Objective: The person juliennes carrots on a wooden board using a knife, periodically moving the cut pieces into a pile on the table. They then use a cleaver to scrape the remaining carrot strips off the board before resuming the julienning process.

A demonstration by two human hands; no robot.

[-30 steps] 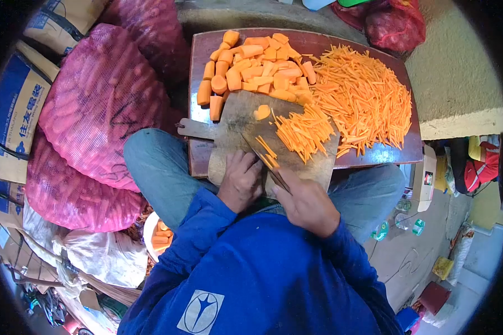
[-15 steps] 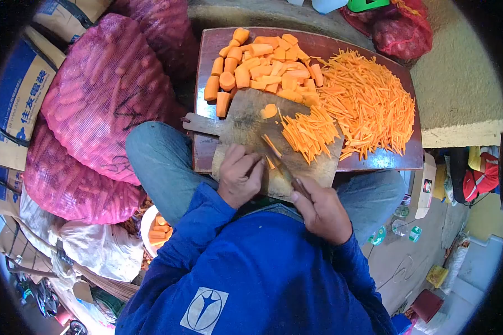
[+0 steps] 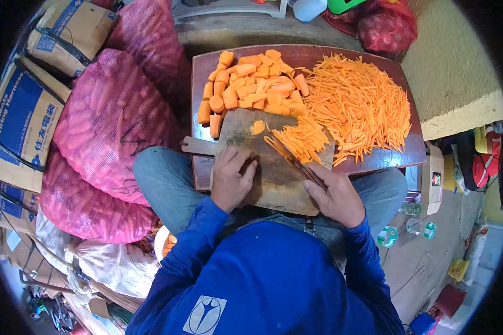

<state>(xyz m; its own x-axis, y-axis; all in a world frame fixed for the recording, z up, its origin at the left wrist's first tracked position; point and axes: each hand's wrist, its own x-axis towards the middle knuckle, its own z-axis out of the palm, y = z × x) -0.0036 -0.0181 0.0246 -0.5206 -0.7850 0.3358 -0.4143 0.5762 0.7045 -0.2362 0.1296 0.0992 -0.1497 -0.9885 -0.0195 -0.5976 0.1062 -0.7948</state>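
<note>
My right hand [image 3: 335, 195] grips a knife [image 3: 303, 162] by its handle, the blade lying against the small pile of carrot strips [image 3: 300, 138] on the wooden cutting board [image 3: 274, 192]. My left hand [image 3: 231, 174] rests over the board's left part, fingers curled and somewhat apart, with nothing visible in them. A carrot slice [image 3: 257, 128] lies near the top of the board. Behind the board, carrot chunks [image 3: 257, 84] cover the left of the dark red table [image 3: 397, 161]. A large heap of carrot strips [image 3: 363, 106] covers its right.
Pink mesh sacks of carrots [image 3: 109, 128] and cardboard boxes [image 3: 19, 123] stand at the left. A white container [image 3: 161, 241] is beside my left knee. At the back right lies a red net bag [image 3: 388, 30]. Plastic bottles [image 3: 388, 235] stand on the right floor.
The knife and my right hand have moved up and right, to the strip pile. My left hand has shifted left and its fingers have loosened. The view has tilted slightly.
</note>
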